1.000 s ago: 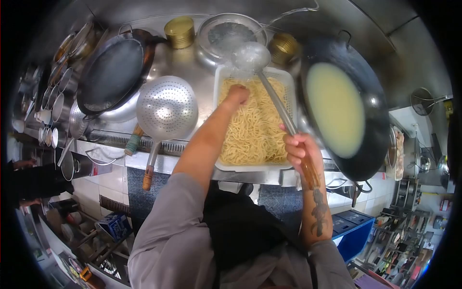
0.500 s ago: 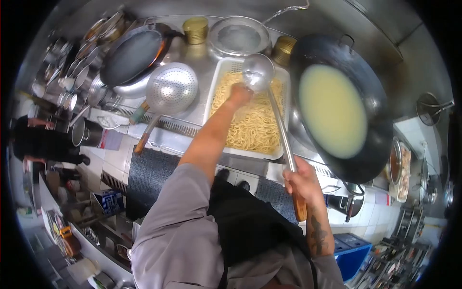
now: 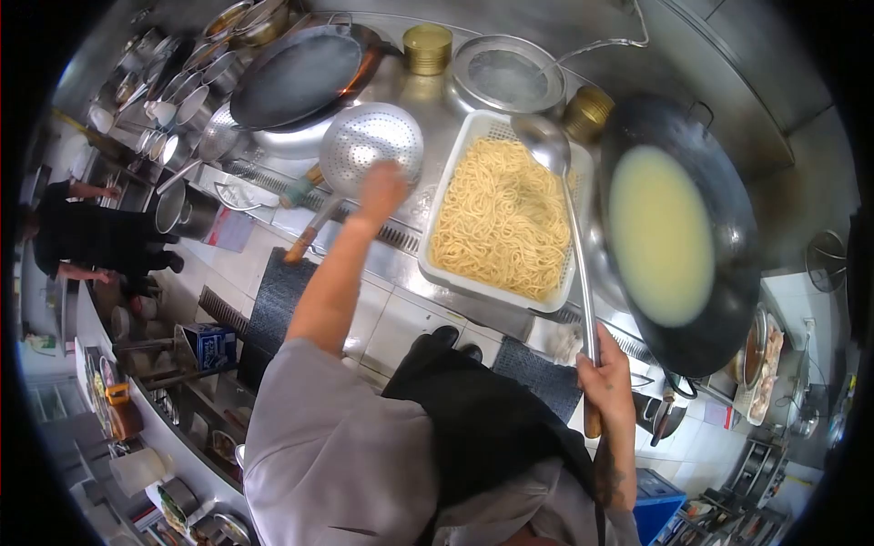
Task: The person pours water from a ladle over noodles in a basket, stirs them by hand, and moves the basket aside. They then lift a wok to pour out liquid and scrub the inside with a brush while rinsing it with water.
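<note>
My right hand grips the wooden end of a long steel ladle. Its bowl hangs over the far right corner of a white tray heaped with yellow noodles. My left hand is blurred. It hovers just left of the tray, at the near rim of a round perforated skimmer that lies on the steel counter. Whether the left hand holds anything is unclear. A black wok of pale yellow liquid stands right of the tray.
An empty dark wok sits at the far left, with small metal bowls beside it. Behind the tray are a steel basin and two brass tins. A person in black stands at the left.
My left hand has lifted off the noodles and swung left to the skimmer. My right hand has drawn the ladle back towards me, so its bowl is now over the tray's far right corner.
</note>
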A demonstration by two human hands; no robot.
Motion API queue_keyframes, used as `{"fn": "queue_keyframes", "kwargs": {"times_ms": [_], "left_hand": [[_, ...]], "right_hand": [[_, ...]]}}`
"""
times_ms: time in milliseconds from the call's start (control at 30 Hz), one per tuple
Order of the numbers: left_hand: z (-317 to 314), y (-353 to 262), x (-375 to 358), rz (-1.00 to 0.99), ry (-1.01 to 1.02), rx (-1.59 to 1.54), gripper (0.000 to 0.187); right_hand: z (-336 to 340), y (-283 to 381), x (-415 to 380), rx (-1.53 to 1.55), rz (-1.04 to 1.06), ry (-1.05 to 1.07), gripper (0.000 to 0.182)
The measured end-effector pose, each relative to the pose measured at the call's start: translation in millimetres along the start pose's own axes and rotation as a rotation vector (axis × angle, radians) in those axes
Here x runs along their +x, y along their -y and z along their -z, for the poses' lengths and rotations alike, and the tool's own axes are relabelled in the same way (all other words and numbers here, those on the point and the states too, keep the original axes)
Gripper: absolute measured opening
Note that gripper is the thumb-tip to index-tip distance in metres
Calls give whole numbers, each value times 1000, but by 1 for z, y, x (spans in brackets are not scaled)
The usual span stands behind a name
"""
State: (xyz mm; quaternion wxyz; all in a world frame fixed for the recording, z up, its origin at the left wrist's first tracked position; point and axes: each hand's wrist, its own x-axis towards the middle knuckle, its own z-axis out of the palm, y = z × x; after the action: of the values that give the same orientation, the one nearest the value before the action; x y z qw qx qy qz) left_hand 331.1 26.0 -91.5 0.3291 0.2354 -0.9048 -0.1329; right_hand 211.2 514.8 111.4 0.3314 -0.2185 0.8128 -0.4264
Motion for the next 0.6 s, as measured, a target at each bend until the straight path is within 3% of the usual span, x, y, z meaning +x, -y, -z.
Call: {"fn": "queue_keyframes", "kwargs": {"times_ms": [33,67,100,133,167,200,300,333,400,467,567,600], "left_hand": [[17,29,-27,-13,-96,141,20],[51,27,-41,223,98,268,26],[62,62,-71,125,121,382,34],[85,53,-87,353,107,463,34],[100,60,-105,457,239,561,29],[102,80,-117,585,418,590,25],[117,88,-131,651,466,451,30],[118,84,-130,616,389,504,33],[117,68,-125,554,224,610,40],[116,42,-115,457,75,485,46],[98,8,-116,282,-13,325,51],[86,-4,-120,328,-21,241,49]], "right_hand": [[-1,-1,2,28,1,-1,59],[-1,-2,5,7,5,2,58],[-1,-5,8,-15,7,-1,58],[-1,-10,13,-59,23,-11,57],[0,-16,19,-104,38,-22,57],[-1,-25,30,-174,67,-32,56],[-19,-5,79,-181,122,-82,49],[-26,10,99,-105,11,-94,46],[-36,-6,168,-247,403,-242,33],[-48,22,222,-54,183,-201,21],[-65,30,311,28,220,-174,13],[-73,41,320,48,183,-167,12]]}}
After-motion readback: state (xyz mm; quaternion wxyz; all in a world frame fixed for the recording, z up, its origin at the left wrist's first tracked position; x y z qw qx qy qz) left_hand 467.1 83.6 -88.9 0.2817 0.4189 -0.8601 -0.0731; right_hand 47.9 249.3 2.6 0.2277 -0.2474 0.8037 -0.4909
